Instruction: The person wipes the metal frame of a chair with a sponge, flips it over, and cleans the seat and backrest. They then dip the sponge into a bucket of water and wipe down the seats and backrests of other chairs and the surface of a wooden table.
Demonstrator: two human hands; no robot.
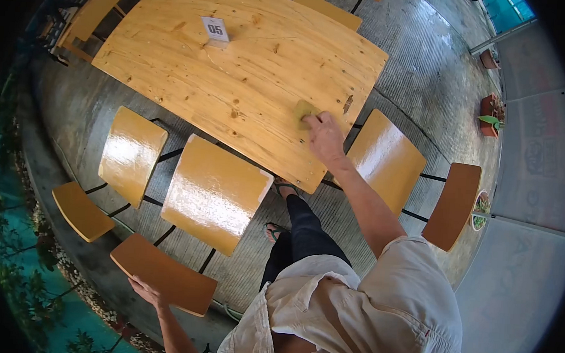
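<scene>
My right hand (327,139) is closed on a folded yellowish cloth (305,112) and presses it on the wooden table (243,78), close to the table's right end. Part of the cloth is hidden under my fingers. At the lower left, my left hand (145,291) grips the outer edge of a brown chair backrest (165,274); some of its fingers lie out of sight behind the edge. That chair's glossy yellow seat (214,192) faces the table's near side.
A number stand reading 05 (215,29) is on the table. Another chair seat (132,152) is at the left, and one more (385,159) at the right end. Planters (492,114) line the right side near a translucent sheet (531,189). Water and plants lie beyond the left edge.
</scene>
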